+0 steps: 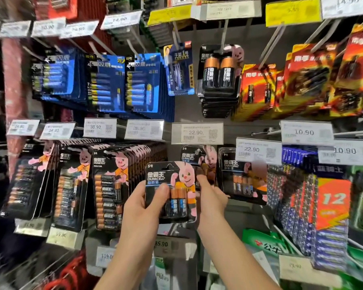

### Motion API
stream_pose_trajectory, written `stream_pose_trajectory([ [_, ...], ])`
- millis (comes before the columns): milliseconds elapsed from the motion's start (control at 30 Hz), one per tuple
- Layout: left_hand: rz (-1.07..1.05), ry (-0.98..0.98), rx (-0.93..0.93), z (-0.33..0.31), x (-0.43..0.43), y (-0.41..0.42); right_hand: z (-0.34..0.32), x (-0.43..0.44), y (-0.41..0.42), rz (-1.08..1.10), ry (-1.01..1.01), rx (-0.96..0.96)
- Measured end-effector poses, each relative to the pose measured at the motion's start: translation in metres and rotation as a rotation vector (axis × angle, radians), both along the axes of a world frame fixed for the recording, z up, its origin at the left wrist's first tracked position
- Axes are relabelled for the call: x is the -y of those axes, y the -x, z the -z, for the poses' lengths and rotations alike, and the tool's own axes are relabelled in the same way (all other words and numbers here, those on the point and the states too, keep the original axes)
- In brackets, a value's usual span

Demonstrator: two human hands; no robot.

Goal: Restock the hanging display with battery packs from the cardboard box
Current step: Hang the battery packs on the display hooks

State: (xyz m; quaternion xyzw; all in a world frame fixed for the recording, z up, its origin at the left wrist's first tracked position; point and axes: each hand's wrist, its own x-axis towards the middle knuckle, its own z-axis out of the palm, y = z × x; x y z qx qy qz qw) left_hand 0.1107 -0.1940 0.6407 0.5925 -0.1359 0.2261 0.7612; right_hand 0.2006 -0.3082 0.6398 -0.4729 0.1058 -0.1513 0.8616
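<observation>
A black Duracell battery pack point(169, 190) with a pink bunny on its card is held up in front of the hanging display. My left hand point(144, 208) grips its left side, thumb across the front of the blister. My right hand point(210, 195) holds the right edge, fingers curled behind the card. Just behind it hangs a matching pack point(199, 159) on a hook under the 22.90 price tag point(197, 133). The cardboard box is out of view.
Full rows of larger Duracell packs point(111, 189) hang to the left, blue packs point(143, 84) and big-cell packs point(219, 72) above, red-orange packs point(302, 80) upper right, blue-and-orange packs point(323, 208) to the right. Price tags stick out on hook ends.
</observation>
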Motion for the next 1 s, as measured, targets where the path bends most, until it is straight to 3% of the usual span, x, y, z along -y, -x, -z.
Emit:
stream_pose_trajectory([
  [200, 0.015, -0.046, -0.031, 0.000, -0.002, 0.002, 0.020, 0.016, 0.032, -0.310, -0.095, -0.037],
  [400, 0.026, -0.031, -0.041, 0.007, 0.009, -0.001, 0.027, 0.038, 0.090, -0.351, 0.294, 0.259],
  [567, 0.023, -0.083, 0.016, 0.005, 0.030, -0.001, 0.014, 0.038, 0.103, -0.228, 0.552, 0.424],
  [1000, -0.035, -0.062, 0.084, -0.024, 0.029, -0.025, -0.014, 0.034, 0.084, -0.093, 0.507, 0.510],
])
